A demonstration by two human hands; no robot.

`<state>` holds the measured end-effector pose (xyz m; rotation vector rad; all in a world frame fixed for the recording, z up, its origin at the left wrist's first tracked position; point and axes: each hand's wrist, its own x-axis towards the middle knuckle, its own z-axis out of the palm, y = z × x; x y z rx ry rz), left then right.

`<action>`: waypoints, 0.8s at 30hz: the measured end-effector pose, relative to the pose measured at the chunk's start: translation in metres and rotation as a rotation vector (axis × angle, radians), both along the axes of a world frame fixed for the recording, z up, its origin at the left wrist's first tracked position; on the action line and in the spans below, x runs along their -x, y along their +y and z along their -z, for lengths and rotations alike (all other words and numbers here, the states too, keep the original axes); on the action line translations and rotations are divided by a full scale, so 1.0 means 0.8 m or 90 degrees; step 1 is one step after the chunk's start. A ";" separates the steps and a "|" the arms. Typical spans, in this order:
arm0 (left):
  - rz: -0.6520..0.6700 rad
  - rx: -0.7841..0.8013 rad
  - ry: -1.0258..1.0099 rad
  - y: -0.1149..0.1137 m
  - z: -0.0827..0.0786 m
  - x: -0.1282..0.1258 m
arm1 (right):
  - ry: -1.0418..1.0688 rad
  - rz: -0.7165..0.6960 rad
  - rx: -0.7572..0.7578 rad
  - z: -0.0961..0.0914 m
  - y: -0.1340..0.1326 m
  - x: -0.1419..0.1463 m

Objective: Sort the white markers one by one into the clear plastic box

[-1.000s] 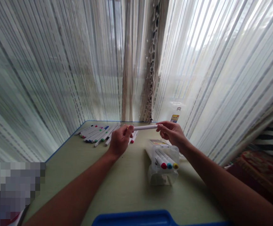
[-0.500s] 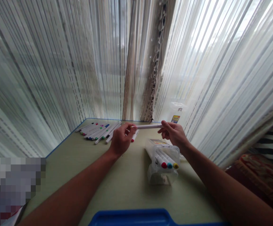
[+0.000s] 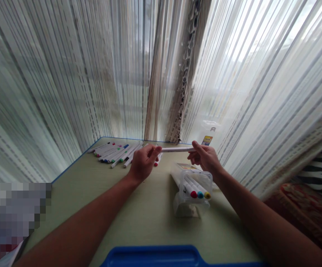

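A white marker [image 3: 176, 150] is held level above the table between my two hands. My left hand [image 3: 144, 162] pinches its left end, and those fingers cover that tip. The right end is gripped between the thumb and fingers of my right hand [image 3: 205, 156]. Below my right hand lies a clear plastic case [image 3: 180, 177] on its side, its near end uncovered. Inside are white markers with a red end [image 3: 193, 194], a blue end [image 3: 200, 195] and a yellow end [image 3: 207, 195] facing me. Behind my left hand a red-tipped marker [image 3: 156, 163] shows partly.
Several white markers [image 3: 116, 154] with coloured ends lie spread at the table's back left. Another clear case [image 3: 207, 139] with a yellow label stands at the back right. A blue tray edge [image 3: 155, 256] is along the front. Striped curtains [image 3: 122, 74] hang behind the pale green table [image 3: 138, 222].
Both hands keep hold of the marker, with only a very slight shift to the right. The view has tilted a little; the case and the other markers stay in place.
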<state>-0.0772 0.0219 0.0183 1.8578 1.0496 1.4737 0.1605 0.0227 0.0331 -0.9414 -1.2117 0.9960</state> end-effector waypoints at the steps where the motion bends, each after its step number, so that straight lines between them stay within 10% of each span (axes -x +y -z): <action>1: 0.000 -0.001 0.002 0.000 0.000 0.000 | -0.002 -0.001 -0.002 0.000 0.000 0.000; 24: -0.052 -0.050 0.042 -0.002 -0.001 -0.003 | 0.027 -0.002 -0.051 0.000 0.001 0.000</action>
